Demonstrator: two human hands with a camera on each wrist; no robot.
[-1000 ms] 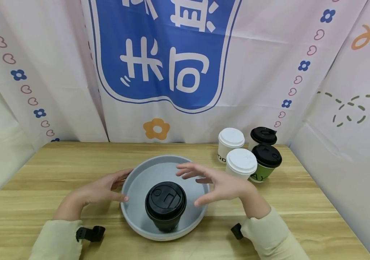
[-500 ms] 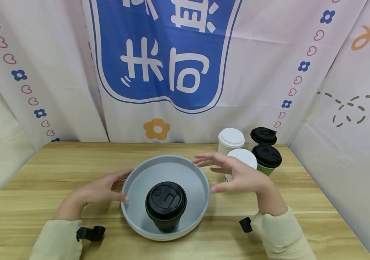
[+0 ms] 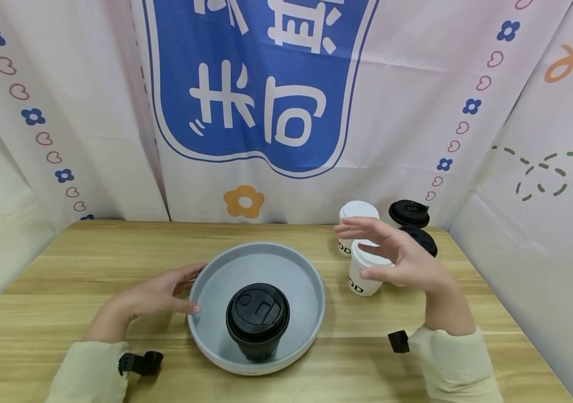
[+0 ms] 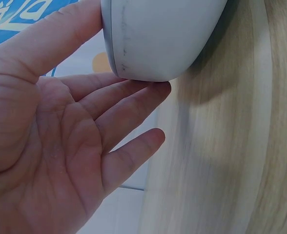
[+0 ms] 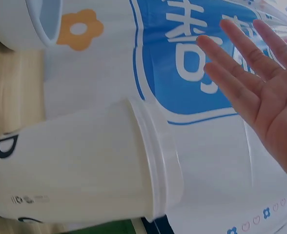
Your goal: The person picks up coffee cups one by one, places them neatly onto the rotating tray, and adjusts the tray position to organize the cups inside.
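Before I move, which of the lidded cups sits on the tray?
The black cup, alone on the grey tray; the other four cups stand off to the right.

A wooden table [image 3: 115, 252] carries a gray tray [image 3: 271, 266] and four lidded cups [image 3: 362, 282].

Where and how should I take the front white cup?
The front white cup stands upright, tapering downward: probably hold its body under the lid, from the near left, since another white cup stands behind and black-lidded cups to the right.
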